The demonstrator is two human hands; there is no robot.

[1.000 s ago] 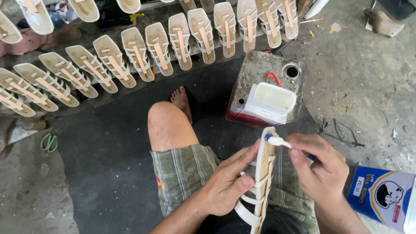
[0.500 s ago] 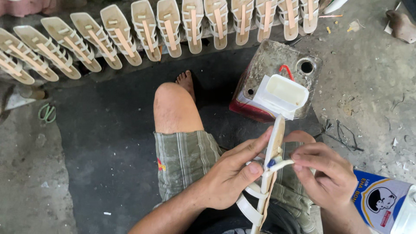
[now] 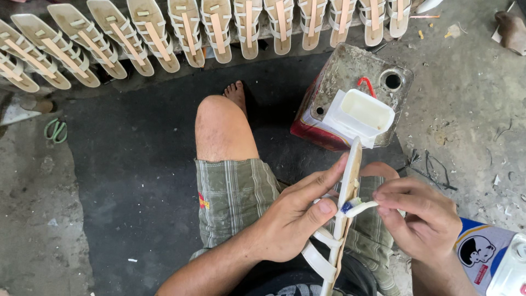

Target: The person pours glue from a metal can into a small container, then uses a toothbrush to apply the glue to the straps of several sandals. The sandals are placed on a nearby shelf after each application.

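At lower centre, gluing a sandal sole.
Left hand (image 3: pixel 287 222) clamps the sandal (image 3: pixel 341 219); right hand (image 3: pixel 424 219) pinches a small brush (image 3: pixel 359 207), seemingly mid-edge; finished soles (image 3: pixel 219 27) line the top.

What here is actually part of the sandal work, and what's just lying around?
In use: sandal held on edge by the left hand; small brush in the right hand, touching it; white tub on a stained can; row of sandals.

Lying about: green scissors; printed can; floor scraps.

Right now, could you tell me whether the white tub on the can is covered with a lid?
No, the white tub sits open on the can.
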